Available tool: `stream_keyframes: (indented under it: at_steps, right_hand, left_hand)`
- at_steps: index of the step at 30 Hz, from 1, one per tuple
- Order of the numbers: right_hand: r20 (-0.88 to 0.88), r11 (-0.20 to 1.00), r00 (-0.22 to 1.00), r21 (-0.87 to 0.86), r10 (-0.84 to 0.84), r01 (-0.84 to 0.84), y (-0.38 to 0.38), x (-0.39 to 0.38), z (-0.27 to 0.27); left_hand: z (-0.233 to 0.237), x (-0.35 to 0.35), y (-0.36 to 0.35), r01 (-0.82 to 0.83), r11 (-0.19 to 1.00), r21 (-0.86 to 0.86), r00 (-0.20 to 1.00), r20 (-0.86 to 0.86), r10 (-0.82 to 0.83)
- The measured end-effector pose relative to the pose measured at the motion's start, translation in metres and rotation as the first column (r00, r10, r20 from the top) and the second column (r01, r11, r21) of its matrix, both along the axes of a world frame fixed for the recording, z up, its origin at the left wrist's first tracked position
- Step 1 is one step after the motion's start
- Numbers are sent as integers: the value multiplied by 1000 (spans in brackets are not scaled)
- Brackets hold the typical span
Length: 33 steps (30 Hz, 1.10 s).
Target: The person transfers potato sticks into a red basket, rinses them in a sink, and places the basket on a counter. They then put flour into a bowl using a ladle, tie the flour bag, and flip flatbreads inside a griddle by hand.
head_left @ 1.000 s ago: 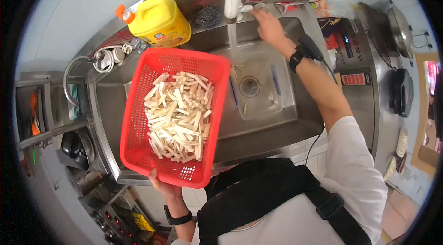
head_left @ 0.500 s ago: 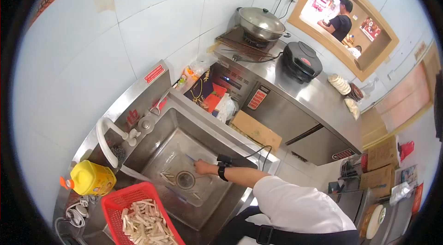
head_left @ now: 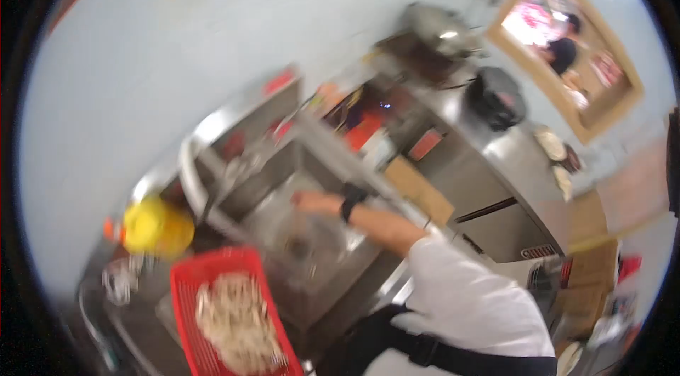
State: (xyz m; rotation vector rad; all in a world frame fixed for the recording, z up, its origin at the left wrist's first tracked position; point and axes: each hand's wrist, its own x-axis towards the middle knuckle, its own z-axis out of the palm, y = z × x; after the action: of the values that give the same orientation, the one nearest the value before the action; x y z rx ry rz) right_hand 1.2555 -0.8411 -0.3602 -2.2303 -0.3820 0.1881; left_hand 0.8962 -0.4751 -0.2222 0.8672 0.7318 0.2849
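Can't tell open from closed on right hand (head_left: 315,202), can't see left hand. Left of right, spot red perforated plastic basket (head_left: 185,312) holding thin pale sticks (head_left: 237,323): probably stiff, hefty; grab rim.

1 red basket (head_left: 182,312), 1 yellow jug (head_left: 157,227)

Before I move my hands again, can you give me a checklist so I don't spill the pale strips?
1. Pale strips inside the red basket: ok, they lie inside its walls.
2. Right hand on the basket: not ok, it is over the sink, apart from the basket.
3. Left hand gripping the basket: cannot tell, that hand is out of view.
4. Water off at the white faucet: cannot tell, too blurred.
5. Drain free of scraps: cannot tell, blurred too.
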Motion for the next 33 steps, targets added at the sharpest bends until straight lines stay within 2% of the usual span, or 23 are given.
stream_keyframes:
  at_steps: [1,2,3,4,5,6,8,10,11,12,14,18,20,21,22,24,26,28,29,30,31,32,33]
  right_hand:
    - [146,981,986,165,80,-105,-21,10,-65]
    - [-203,864,957,-419,210,-278,-23,8,-2]
    - [-170,826,982,-541,78,-159,-30,-5,8]
    - [-33,759,977,-624,212,-185,-44,7,-13]
    - [-109,801,988,-578,111,-153,-53,25,-31]
    - [-68,863,986,-478,150,-165,-50,28,-4]
    - [-150,955,989,-296,-17,-29,-31,33,47]
    - [-132,979,991,-200,0,-26,-15,68,54]
    - [-155,996,985,-62,-76,67,0,69,66]
    - [-193,983,969,74,-151,168,18,70,82]
    - [-521,915,849,292,-92,279,46,81,112]
    - [-641,838,768,414,-9,355,74,119,115]
    - [-697,699,715,538,54,472,86,130,127]
    - [-644,640,765,590,8,491,96,119,146]
    - [-647,640,763,590,11,491,96,124,148]
    - [-767,488,639,579,57,653,96,141,157]
    - [-742,467,663,623,97,628,92,141,175]
    - [-689,428,681,709,249,560,87,131,184]
    - [-619,418,660,781,426,463,68,137,150]
    - [-574,514,802,745,167,426,58,118,124]
    - [-448,608,890,684,-87,403,49,96,96]
    - [-267,818,912,412,-312,401,26,82,36]
    - [421,939,854,-12,-306,343,-1,63,-48]
  left_hand:
    - [-14,-3,4,-79,995,-64,996,-42,76]
    - [-26,-12,8,-205,977,-59,976,-85,199]
    - [-28,-26,19,4,978,-211,994,112,20]
    - [-18,-21,8,-56,996,-64,990,124,64]
    - [-13,-16,1,-76,997,-30,986,146,79]
    - [-8,-13,-5,-84,996,-1,983,166,83]
    - [6,-7,-15,-69,997,-23,978,196,73]
    - [2,-7,-9,-67,998,-20,982,175,70]
    - [-14,-13,0,-83,996,-24,985,151,86]
    - [-10,-13,1,-97,995,-26,987,125,99]
    - [-2,-10,-7,-104,994,-24,981,161,106]
    - [3,-8,-8,-99,994,-49,980,167,106]
    - [2,-9,-8,-112,993,-32,982,150,116]
    - [-1,-11,-7,-116,993,-30,982,147,119]
    - [-5,-14,-4,-108,993,-37,985,131,112]
    - [-3,-14,-4,-104,994,-43,988,112,108]
    - [4,-11,-8,-109,993,-45,988,109,113]
    - [6,-7,-9,-102,994,-46,990,93,106]
    - [7,-8,-7,-96,994,-52,991,89,100]
    - [6,-11,-4,-102,994,-48,990,89,106]
    - [3,-12,-1,-85,994,-71,992,87,91]
    - [1,-14,0,-68,993,-96,994,83,76]
    - [1,-16,0,-80,992,-100,994,67,87]
